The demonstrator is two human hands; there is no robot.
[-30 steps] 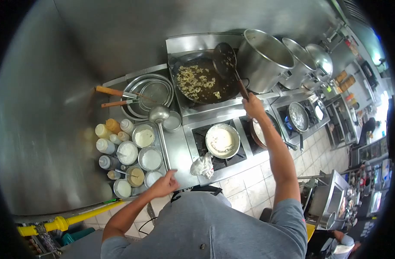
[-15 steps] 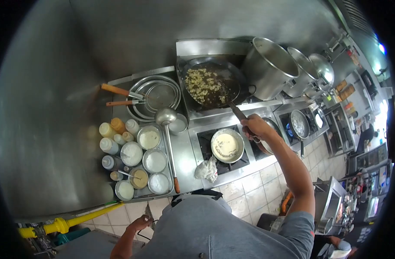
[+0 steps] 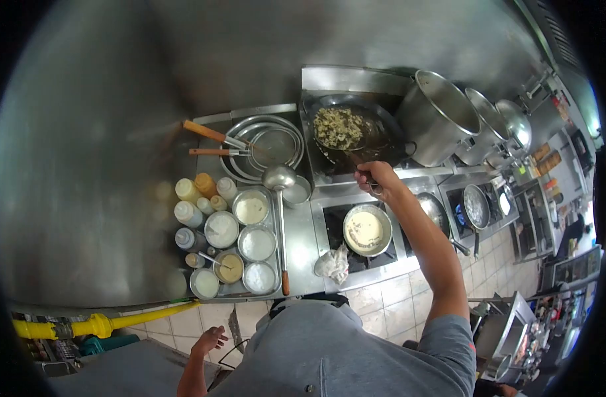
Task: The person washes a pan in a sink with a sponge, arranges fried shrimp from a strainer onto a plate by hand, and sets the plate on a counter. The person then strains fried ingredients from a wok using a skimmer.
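Note:
My right hand (image 3: 375, 177) is closed around the dark handle of a spatula (image 3: 356, 159), and its blade is hard to make out at the edge of the food. Chopped, pale yellow-green food (image 3: 338, 128) lies heaped on the left side of a large dark wok (image 3: 389, 129). Low at my left side, my left hand (image 3: 211, 339) hangs with its fingers apart, holding nothing. Below the right forearm, a pan with creamy white sauce (image 3: 367, 229) sits on a burner.
Tall steel pots (image 3: 442, 119) stand right of the wok. A ladle (image 3: 281, 218) lies beside a tray of sauce bowls (image 3: 257, 243) and squeeze bottles (image 3: 188, 215). Strainers (image 3: 270, 147) rest in round pans at the back. A crumpled cloth (image 3: 332, 264) lies at the stove's front edge.
The view has shifted, so the stove sits further right. The food in the wok is gathered into a tighter heap, with the spatula moved along it. My left hand's fingers have spread.

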